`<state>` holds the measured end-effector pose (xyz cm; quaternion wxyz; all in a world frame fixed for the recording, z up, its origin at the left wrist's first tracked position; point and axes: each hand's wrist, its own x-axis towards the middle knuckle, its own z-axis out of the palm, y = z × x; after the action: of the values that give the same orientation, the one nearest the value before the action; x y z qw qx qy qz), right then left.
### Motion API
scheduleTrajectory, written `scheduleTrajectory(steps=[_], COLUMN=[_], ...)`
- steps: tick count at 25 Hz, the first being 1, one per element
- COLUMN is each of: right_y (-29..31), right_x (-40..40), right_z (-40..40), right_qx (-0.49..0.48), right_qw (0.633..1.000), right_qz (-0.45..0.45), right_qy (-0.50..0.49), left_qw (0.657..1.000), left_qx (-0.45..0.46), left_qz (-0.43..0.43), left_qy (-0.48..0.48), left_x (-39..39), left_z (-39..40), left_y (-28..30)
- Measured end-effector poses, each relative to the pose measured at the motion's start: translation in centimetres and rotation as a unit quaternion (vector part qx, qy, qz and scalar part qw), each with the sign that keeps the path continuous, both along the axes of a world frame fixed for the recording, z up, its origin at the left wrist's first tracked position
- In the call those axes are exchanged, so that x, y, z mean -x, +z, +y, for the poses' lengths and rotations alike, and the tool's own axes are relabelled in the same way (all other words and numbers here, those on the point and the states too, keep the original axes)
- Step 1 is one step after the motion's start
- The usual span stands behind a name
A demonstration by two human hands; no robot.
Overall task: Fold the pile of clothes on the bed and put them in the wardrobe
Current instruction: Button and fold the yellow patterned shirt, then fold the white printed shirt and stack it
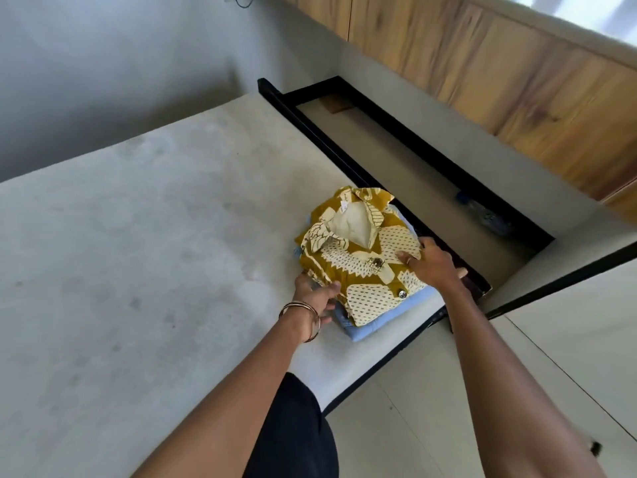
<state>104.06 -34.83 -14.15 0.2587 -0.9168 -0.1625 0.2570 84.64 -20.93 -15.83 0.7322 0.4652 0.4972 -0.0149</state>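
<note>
While left hand (315, 300) grips the folded shirt (365, 257), right hand (431, 262) presses flat

No legible text, seemingly.

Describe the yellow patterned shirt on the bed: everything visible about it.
The yellow patterned shirt is folded, collar up, showing a cream lining, mustard cloth with cream dotted panels and two metallic buttons. It tops a small stack over a light blue garment near the mattress edge. The left hand holds its near-left edge; the right hand rests on its right side.
</note>
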Motion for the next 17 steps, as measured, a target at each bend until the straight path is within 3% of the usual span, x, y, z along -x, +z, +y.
scheduleTrajectory(steps=[4, 6, 8, 10, 12, 14, 16, 17], right_y=[-0.1, 0.0, -0.3, -0.7, -0.7, -0.9, -2.1, -2.5], right_x=[0.5, 0.6, 1.3, 2.6, 4.7, 7.3, 9.5, 10.4], right_z=[-0.7, -1.0, -1.4, -1.6, -0.7, 1.1, 2.6, 3.0], right_qx=[-0.072, -0.089, -0.030, 0.049, 0.006, -0.001, 0.114, 0.167], right_qw=[0.987, 0.982, 0.986, 0.983, 0.966, 0.949, 0.910, 0.901], right_qz=[-0.042, -0.053, -0.059, -0.134, -0.254, -0.277, -0.243, -0.229], right_qy=[-0.137, -0.160, -0.150, -0.119, -0.039, 0.153, 0.316, 0.327], left_qw=[0.998, 0.994, 0.994, 0.994, 0.992, 0.991, 0.983, 0.977], left_qx=[-0.016, -0.035, -0.051, -0.087, -0.100, -0.074, -0.083, -0.101], left_qz=[-0.063, -0.099, -0.086, -0.028, 0.025, 0.058, 0.089, 0.101], left_qy=[0.009, -0.006, -0.032, -0.059, -0.076, -0.098, -0.135, -0.157], left_x=[0.4, -0.2, -0.6, -0.3, 0.6, 1.7, 2.7, 3.3], left_z=[-0.2, -0.2, -0.1, 0.0, 0.0, -0.1, -0.2, -0.2], left_y=[0.2, 0.7, 1.0, 0.9, 0.6, 0.7, 0.8, 1.0])
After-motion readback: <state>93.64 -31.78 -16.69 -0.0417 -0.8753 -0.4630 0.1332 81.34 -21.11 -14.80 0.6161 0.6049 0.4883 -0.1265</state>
